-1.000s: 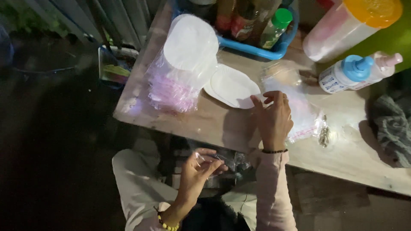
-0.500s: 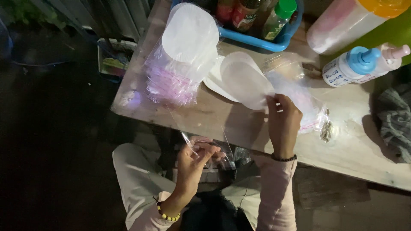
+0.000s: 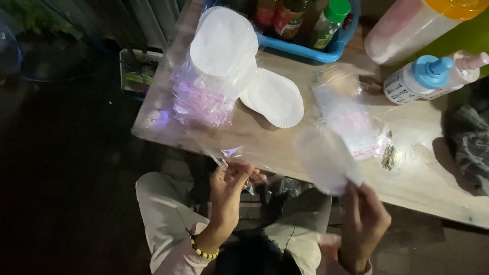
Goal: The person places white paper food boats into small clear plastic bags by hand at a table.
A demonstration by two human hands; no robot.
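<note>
My right hand (image 3: 362, 219) holds a white paper plate (image 3: 326, 159) by its near edge, blurred from motion, just off the front edge of the wooden table (image 3: 285, 147). My left hand (image 3: 230, 184) pinches a clear plastic bag (image 3: 232, 155) below the table edge, above my lap. Two loose white paper plates (image 3: 275, 97) lie on the table. Beside them a stack of paper plates (image 3: 221, 48) stands in a clear wrapper.
A pile of clear plastic bags (image 3: 351, 119) lies right of the plates. A blue tray (image 3: 305, 48) with bottles sits at the back. At the right are a white pump bottle (image 3: 423, 81) with a blue cap, a large container (image 3: 417, 25) and grey cloth (image 3: 471, 147).
My right hand lifted a paper plate off the table and drew it toward me, past the front edge. My left hand stayed over my lap with the clear bag.
</note>
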